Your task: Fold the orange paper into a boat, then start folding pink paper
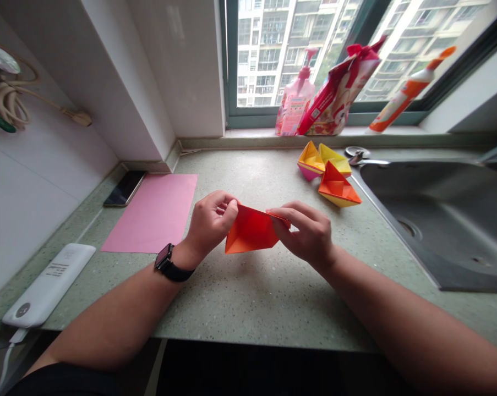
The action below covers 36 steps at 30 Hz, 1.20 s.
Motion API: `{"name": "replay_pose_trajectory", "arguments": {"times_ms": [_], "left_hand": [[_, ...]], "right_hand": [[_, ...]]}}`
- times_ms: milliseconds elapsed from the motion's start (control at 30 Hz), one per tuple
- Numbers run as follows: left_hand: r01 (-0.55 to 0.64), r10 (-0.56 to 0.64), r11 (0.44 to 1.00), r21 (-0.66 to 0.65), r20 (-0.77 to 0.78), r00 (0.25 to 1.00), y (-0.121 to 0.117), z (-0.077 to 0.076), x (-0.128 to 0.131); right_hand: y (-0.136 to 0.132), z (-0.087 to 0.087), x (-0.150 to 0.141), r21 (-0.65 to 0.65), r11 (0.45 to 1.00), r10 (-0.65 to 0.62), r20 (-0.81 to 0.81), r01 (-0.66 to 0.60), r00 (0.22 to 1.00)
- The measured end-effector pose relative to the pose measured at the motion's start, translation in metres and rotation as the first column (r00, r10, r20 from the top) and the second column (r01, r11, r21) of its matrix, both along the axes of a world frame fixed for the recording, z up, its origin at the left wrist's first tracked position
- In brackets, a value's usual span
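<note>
A folded sheet of orange-red paper [252, 231] is held up just above the counter, between my two hands. My left hand [213, 220], with a black watch on its wrist, pinches the upper left corner between thumb and fingers. At the upper right corner my right hand [308, 230] pinches the same paper, fingers laid along the top edge. Beyond my right hand stand several folded paper boats: an orange one [339, 187], a yellow one [334, 158] and a yellow-orange one with a pink underside [311, 160].
Pink paper [153, 212] lies flat at left, beside a phone [124, 188]. A white power bank [50, 286] with a cable rests near the front left edge. The metal sink [433, 220] is at right. A pump bottle [295, 104] and a red bag [341, 91] stand on the sill.
</note>
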<state>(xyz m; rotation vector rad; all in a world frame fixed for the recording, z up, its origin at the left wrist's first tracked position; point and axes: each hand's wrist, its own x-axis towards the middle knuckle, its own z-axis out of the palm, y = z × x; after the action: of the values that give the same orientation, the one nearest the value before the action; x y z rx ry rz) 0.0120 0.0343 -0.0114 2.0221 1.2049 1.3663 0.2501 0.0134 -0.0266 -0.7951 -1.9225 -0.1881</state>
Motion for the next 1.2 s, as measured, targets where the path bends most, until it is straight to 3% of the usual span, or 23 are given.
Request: {"name": "replay_pose_trajectory", "arguments": {"times_ms": [267,433,567,733,1033,1200], "left_hand": [[0.061,-0.059,0.996,-0.058,0.04,0.997,0.008,-0.005,-0.004],[0.223,-0.222,0.975,-0.01,0.024,0.975,0.014,-0.007,-0.007],[0.363,-0.36,0.931,-0.026,0.069,0.93,0.016,-0.006,-0.009],[0.34,-0.337,0.94,-0.016,0.087,0.937,0.015,-0.004,-0.009],[0.306,-0.302,0.952,0.001,0.169,0.938,0.013,-0.001,-0.007],[0.284,-0.248,0.951,-0.122,0.245,0.937,0.012,0.001,-0.008]], "right_hand": [[0.002,0.004,0.0,-0.022,1.0,0.005,-0.066,-0.007,0.998],[0.005,0.007,0.0,-0.123,0.992,-0.047,-0.171,0.026,0.984],[0.009,0.006,0.003,-0.21,0.977,-0.018,-0.249,-0.036,0.968],[0.012,0.002,0.006,-0.296,0.943,0.059,-0.296,-0.151,0.953],[0.013,-0.001,0.008,-0.414,0.847,0.187,-0.354,-0.333,0.916],[0.015,-0.009,0.012,-0.492,0.721,0.216,-0.509,-0.488,0.833]]}}
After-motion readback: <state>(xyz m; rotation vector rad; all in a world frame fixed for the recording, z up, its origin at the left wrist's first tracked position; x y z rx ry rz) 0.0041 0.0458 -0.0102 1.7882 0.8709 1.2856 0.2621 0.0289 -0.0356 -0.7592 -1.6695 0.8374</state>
